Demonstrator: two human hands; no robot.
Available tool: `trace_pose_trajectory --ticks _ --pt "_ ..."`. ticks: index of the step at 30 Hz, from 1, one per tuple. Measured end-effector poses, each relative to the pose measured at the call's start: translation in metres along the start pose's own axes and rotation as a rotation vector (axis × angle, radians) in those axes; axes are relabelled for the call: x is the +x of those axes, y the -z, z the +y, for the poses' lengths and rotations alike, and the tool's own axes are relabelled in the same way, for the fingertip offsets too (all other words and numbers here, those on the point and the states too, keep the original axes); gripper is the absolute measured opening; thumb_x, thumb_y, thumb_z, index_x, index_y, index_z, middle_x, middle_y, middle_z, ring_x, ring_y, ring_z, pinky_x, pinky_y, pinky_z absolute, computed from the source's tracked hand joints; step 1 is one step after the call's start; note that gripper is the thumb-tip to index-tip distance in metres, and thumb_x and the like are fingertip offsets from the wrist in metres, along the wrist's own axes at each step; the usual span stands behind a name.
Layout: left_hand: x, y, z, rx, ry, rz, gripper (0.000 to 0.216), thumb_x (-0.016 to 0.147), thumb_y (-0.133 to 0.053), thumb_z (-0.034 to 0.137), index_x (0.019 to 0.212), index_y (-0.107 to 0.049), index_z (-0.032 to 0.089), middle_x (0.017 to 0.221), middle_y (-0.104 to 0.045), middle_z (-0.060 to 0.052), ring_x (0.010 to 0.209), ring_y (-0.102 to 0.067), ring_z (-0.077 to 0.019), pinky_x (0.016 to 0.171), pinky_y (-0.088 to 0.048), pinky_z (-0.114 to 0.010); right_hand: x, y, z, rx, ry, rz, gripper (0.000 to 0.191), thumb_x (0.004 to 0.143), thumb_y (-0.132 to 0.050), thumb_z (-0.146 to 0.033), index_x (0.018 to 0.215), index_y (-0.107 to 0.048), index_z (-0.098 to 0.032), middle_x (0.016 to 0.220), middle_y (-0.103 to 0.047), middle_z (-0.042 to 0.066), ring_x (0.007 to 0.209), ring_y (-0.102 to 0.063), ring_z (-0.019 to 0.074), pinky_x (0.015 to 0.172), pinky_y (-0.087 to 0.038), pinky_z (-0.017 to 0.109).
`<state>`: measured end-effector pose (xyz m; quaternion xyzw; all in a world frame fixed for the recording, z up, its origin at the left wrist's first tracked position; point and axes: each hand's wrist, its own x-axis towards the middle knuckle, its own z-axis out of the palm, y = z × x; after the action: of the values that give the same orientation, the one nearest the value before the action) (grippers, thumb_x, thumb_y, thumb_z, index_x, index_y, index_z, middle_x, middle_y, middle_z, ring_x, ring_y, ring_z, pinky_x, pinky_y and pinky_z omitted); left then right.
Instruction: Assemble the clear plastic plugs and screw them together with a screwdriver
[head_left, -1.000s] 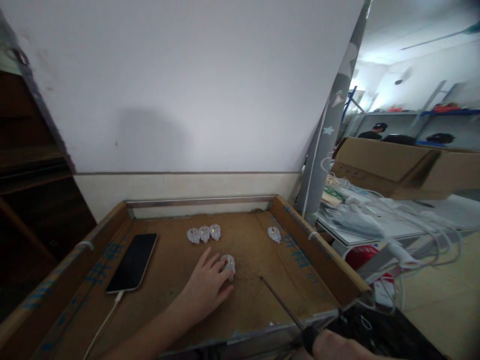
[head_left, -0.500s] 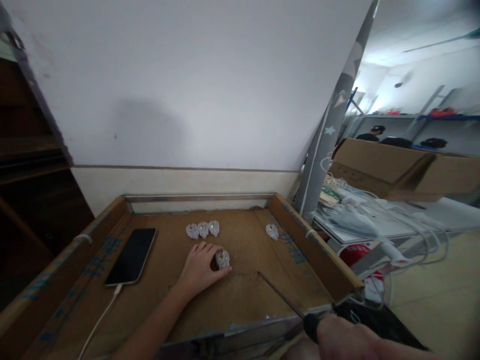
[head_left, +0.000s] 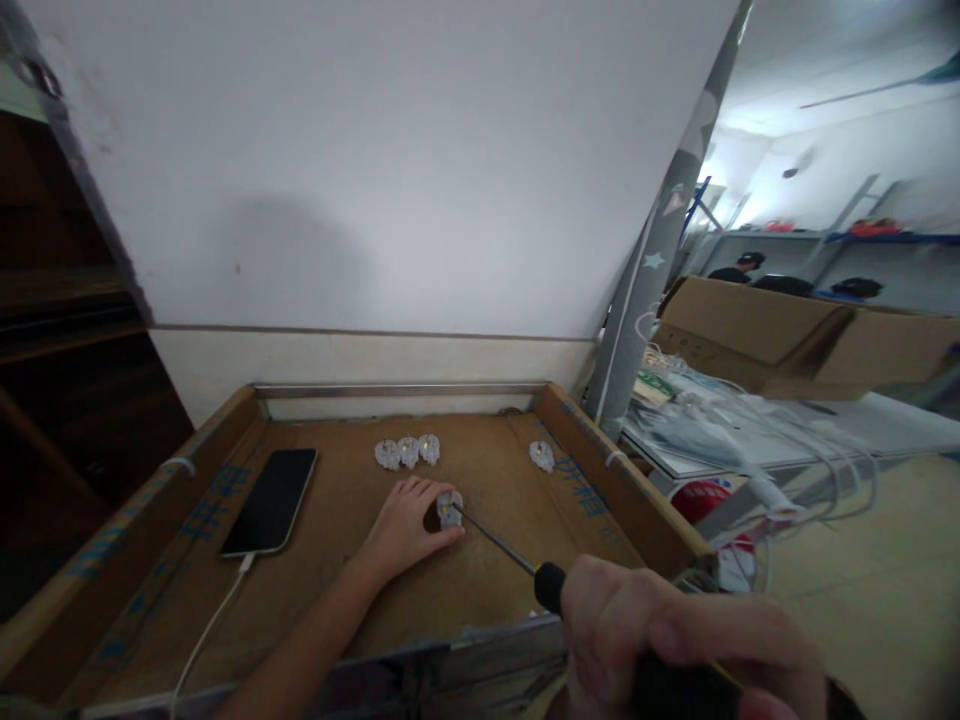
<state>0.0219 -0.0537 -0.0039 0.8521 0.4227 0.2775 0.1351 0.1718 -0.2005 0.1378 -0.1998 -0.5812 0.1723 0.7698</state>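
My left hand (head_left: pixel 411 520) grips a small clear plastic plug part (head_left: pixel 449 513) with metal bits inside, thumb and fingers on either side, against the cardboard. In my right hand (head_left: pixel 637 620) is a screwdriver (head_left: pixel 499 540) with a black handle, its fingers wrapped round it. The screwdriver's tip meets the top of the held part; whether it sits in a screw is too small to tell. Beyond my left hand, three like parts stand in a row, among them a clear plug part (head_left: pixel 408 452). One more clear plug part (head_left: pixel 541 456) lies apart at the right.
A cardboard-lined tray (head_left: pixel 322 600) with raised sides holds everything. At its left lies a black phone (head_left: pixel 271 500) on a white cable (head_left: pixel 214 625). Right of a grey post (head_left: pixel 637 270) are a table with white cords (head_left: pixel 765 490) and a cardboard box (head_left: pixel 757 325). A person (head_left: pixel 739 268) is far behind.
My right hand has come forward and left with the screwdriver, whose tip has gone from beside the held plug part onto it. My left hand keeps its grip.
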Motion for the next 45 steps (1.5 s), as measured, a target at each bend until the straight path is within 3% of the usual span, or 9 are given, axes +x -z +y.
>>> trace_pose_trajectory --ticks 2,15,22,26,32,36,39,41,45 --pt "0.0 0.0 0.0 -0.006 -0.003 -0.005 0.047 0.073 -0.068 0.046 0.113 -0.057 0.024 0.111 -0.064 -0.004 0.103 -0.055 -0.0245 0.092 -0.039 -0.039 -0.001 -0.011 0.0 0.008 -0.016 0.084 0.019 0.093 -0.035 -0.031 0.086 -0.052 -0.023 0.048 -0.046 -0.005 0.038 -0.04 0.0087 0.041 -0.032 0.023" --pt "-0.003 0.001 0.002 -0.025 0.0 -0.003 0.045 0.075 -0.067 0.047 0.112 -0.058 0.023 0.113 -0.064 -0.004 0.103 -0.055 -0.024 0.092 -0.039 -0.039 0.007 -0.018 0.009 0.029 -0.106 0.135 0.018 0.089 -0.042 -0.025 0.076 -0.052 -0.02 0.048 -0.047 -0.005 0.04 -0.041 0.0082 0.042 -0.032 0.022" --pt "-0.002 -0.001 0.001 -0.012 0.024 0.003 0.041 0.075 -0.066 0.047 0.107 -0.061 0.021 0.104 -0.065 -0.004 0.099 -0.054 -0.0239 0.09 -0.039 -0.039 0.065 -0.025 0.033 -0.488 -0.017 -0.043 0.019 0.085 -0.051 -0.03 0.069 -0.048 -0.019 0.066 -0.05 -0.002 0.061 -0.049 0.0099 0.056 -0.041 0.024" --pt "-0.002 -0.002 0.0 0.007 0.03 0.006 0.043 0.074 -0.066 0.049 0.106 -0.061 0.021 0.106 -0.064 -0.005 0.101 -0.053 -0.0253 0.092 -0.038 -0.04 0.097 -0.027 0.058 -0.734 0.165 0.063 0.02 0.078 -0.063 -0.031 0.082 -0.046 -0.02 0.071 -0.046 -0.004 0.059 -0.046 0.0084 0.057 -0.038 0.024" --pt "-0.001 -0.002 0.0 -0.007 0.035 0.007 0.043 0.074 -0.066 0.05 0.105 -0.062 0.02 0.104 -0.064 -0.005 0.099 -0.053 -0.0249 0.091 -0.039 -0.039 0.105 -0.039 0.074 -0.383 0.013 -0.102 0.01 0.086 -0.05 -0.026 0.093 -0.045 -0.022 0.06 -0.043 -0.007 0.046 -0.045 0.0083 0.046 -0.036 0.023" --pt "-0.001 -0.003 0.0 -0.003 0.02 0.025 0.041 0.074 -0.066 0.048 0.104 -0.062 0.02 0.101 -0.064 -0.005 0.097 -0.053 -0.0247 0.089 -0.039 -0.039 0.111 -0.046 0.076 0.151 -0.313 -0.422 0.017 0.084 -0.055 -0.033 0.081 -0.04 -0.025 0.047 -0.041 -0.012 0.034 -0.036 0.0068 0.036 -0.027 0.02" --pt "-0.001 -0.004 -0.001 -0.007 0.017 0.028 0.04 0.074 -0.066 0.046 0.103 -0.062 0.02 0.101 -0.064 -0.005 0.097 -0.053 -0.0246 0.089 -0.039 -0.039 0.12 -0.048 0.083 0.294 -0.462 -0.616 0.032 0.082 -0.055 -0.045 0.069 -0.037 -0.023 0.047 -0.041 -0.01 0.036 -0.035 0.0064 0.038 -0.028 0.021" --pt "-0.001 -0.004 -0.001 -0.006 0.026 0.023 0.04 0.073 -0.067 0.046 0.102 -0.062 0.019 0.101 -0.064 -0.006 0.098 -0.053 -0.0252 0.09 -0.04 -0.039 0.124 -0.049 0.087 0.111 -0.389 -0.541 0.04 0.078 -0.058 -0.051 0.062 -0.037 -0.022 0.05 -0.041 -0.008 0.043 -0.039 0.0074 0.044 -0.032 0.023" --pt "0.0 -0.003 0.001 -0.008 0.032 0.017 0.04 0.074 -0.066 0.045 0.104 -0.061 0.019 0.102 -0.063 -0.006 0.098 -0.053 -0.0251 0.089 -0.04 -0.039 0.123 -0.05 0.088 -0.531 0.06 -0.147 0.028 0.079 -0.061 -0.043 0.067 -0.051 -0.019 0.065 -0.052 -0.001 0.066 -0.049 0.013 0.066 -0.038 0.028"
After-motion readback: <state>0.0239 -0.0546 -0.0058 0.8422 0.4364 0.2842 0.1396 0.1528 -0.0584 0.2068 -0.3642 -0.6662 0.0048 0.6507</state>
